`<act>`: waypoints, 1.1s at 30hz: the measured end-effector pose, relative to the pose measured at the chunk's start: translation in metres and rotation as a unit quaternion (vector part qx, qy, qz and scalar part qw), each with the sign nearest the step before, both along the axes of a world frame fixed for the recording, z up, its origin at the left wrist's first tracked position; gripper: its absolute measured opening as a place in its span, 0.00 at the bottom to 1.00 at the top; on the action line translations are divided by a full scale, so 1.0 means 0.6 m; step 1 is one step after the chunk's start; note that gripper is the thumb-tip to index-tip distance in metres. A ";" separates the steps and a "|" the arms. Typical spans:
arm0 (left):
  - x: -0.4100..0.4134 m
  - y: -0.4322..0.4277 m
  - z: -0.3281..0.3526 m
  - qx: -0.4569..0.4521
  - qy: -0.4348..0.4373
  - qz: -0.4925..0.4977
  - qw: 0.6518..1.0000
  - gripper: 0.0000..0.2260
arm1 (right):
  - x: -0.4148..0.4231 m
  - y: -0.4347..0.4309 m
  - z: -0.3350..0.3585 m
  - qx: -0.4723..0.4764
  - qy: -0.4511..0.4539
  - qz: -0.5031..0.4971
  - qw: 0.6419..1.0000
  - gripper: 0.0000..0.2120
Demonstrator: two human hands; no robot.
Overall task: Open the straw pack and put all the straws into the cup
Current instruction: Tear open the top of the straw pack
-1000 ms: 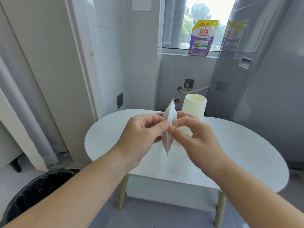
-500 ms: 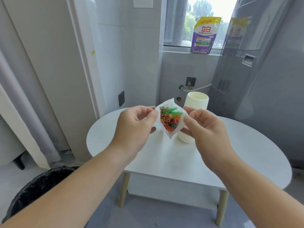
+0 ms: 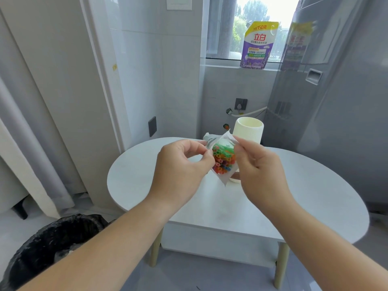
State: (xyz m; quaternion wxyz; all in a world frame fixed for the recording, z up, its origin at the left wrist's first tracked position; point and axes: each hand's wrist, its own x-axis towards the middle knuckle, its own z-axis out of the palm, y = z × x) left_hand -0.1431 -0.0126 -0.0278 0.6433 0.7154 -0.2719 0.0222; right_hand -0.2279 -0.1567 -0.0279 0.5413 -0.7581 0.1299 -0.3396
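As the left hand (image 3: 178,166) and right hand (image 3: 260,164) pinched the pack's (image 3: 225,177) lips, a jerk could have flung straws (image 3: 223,162) past the cup (image 3: 249,131).

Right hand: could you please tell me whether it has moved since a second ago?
Yes. The right hand, pinching the straw pack, has drawn its fingers rightward, from just left of the cup to across its front.

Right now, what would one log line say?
pack: mouth open | left hand: pinches pack | right hand: pinches pack | straws: inside pack | cup: upright on table
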 end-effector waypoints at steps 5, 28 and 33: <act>-0.010 -0.009 0.008 -0.060 0.105 0.000 0.993 0.10 | 0.003 0.001 0.012 0.102 -0.045 0.010 0.994 0.16; 0.020 -0.115 -0.009 -0.238 0.221 -0.116 0.939 0.23 | 0.000 -0.060 -0.029 0.631 -0.010 0.070 0.773 0.27; 0.011 -0.127 -0.005 -0.211 0.119 -0.139 0.960 0.14 | 0.013 -0.057 -0.038 0.656 -0.018 0.035 0.753 0.24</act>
